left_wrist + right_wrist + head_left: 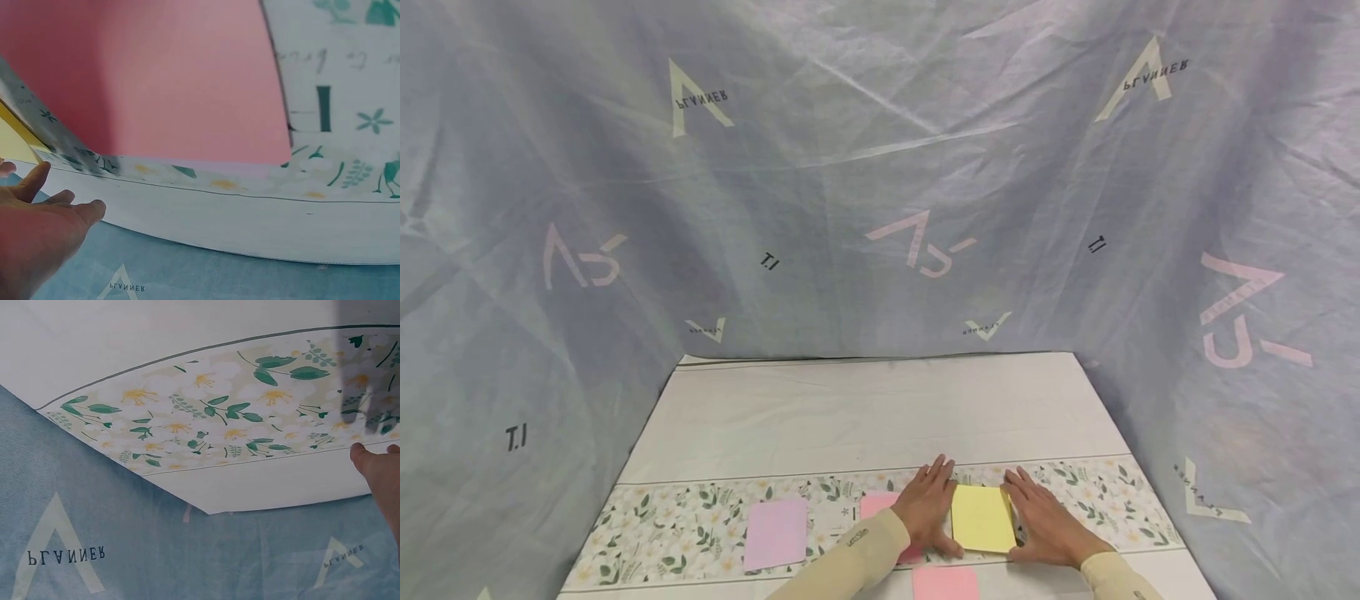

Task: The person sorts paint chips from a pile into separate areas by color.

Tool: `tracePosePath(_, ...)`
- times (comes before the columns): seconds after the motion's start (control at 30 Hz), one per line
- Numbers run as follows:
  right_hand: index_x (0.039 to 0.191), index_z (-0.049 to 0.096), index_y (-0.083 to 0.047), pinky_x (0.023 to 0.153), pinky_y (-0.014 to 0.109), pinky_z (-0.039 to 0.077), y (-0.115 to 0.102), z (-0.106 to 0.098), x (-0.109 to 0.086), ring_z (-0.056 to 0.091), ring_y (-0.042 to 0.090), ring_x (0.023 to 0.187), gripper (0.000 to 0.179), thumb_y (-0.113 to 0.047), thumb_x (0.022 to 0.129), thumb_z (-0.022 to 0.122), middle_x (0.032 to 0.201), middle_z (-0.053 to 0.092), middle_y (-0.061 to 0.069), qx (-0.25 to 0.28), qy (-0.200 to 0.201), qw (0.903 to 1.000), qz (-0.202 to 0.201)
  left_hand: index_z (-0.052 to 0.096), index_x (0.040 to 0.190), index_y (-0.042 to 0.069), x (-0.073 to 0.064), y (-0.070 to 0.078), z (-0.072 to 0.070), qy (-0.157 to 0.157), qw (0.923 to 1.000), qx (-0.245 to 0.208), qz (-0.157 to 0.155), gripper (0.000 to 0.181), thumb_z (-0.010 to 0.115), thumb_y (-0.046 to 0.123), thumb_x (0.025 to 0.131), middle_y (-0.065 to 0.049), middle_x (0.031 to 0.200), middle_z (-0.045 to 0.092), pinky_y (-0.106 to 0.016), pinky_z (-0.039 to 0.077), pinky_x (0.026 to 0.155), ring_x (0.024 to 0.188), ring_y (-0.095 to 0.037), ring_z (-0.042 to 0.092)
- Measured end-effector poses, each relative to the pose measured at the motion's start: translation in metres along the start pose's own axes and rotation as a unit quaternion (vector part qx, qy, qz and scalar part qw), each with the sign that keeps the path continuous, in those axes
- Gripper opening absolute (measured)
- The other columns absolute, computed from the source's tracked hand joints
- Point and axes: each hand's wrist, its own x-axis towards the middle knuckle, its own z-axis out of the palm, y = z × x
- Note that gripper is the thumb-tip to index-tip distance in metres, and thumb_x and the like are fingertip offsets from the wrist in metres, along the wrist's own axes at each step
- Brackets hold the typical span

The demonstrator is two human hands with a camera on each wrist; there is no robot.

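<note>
A flat yellow square that looks like paper (982, 518) lies on the flowered band of the table cover, between both hands. Along its left edge my left hand (927, 508) rests, fingers extended forward and thumb near the lower corner. My right hand (1043, 521) is at the opposite edge, its fingertips by the upper right corner and its thumb by the lower one. A pink sheet (876, 504) lies partly hidden beneath the left hand and sleeve; it fills much of the left wrist view. The right wrist view catches only part of the right hand (384, 487).
A lilac sheet (777, 533) lies left of the pink one. Another pink sheet (946, 583) sits at the near edge of the view, below the yellow square. Grey-blue printed fabric (880, 167) surrounds the white table (880, 408) at the back and sides.
</note>
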Motion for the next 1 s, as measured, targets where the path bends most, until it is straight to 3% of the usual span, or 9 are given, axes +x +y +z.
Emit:
tracePosePath(0.43,0.141,0.045,0.003,0.112,0.064,0.032,0.0027,0.0035,0.0016,0.029,0.048,0.145,0.108,-0.057,0.061,0.086,0.153,0.038,0.026,0.014,-0.009,0.9998,0.012,0.045,0.149,0.011,0.0020,0.0017,0.0018,0.003,0.9995,0.030,-0.004,0.118,0.060,0.091,0.062,-0.010,0.163,0.026,-0.037,0.027,0.122,0.153,-0.027,0.019)
tracePosePath(0.67,0.142,0.045,0.001,0.112,0.064,0.032,0.0039,0.0049,0.0019,0.028,0.048,0.145,0.108,-0.057,0.060,0.086,0.154,0.037,0.026,0.016,-0.015,0.9995,0.025,0.046,0.148,0.010,0.0048,0.0021,0.0016,-0.001,0.9999,0.016,-0.002,0.117,0.063,0.088,0.062,-0.011,0.163,0.027,-0.037,0.027,0.122,0.153,-0.028,0.021)
tracePosePath(1.0,0.142,0.044,0.003,0.110,0.068,0.032,0.0045,0.0077,0.0003,0.027,0.049,0.145,0.107,-0.054,0.061,0.086,0.154,0.035,0.028,0.031,-0.030,0.9985,0.032,0.043,0.150,0.012,0.0074,0.0015,0.0094,-0.009,0.9998,0.015,0.006,0.118,0.058,0.090,0.063,-0.010,0.164,0.025,-0.037,0.026,0.122,0.154,-0.027,0.017)
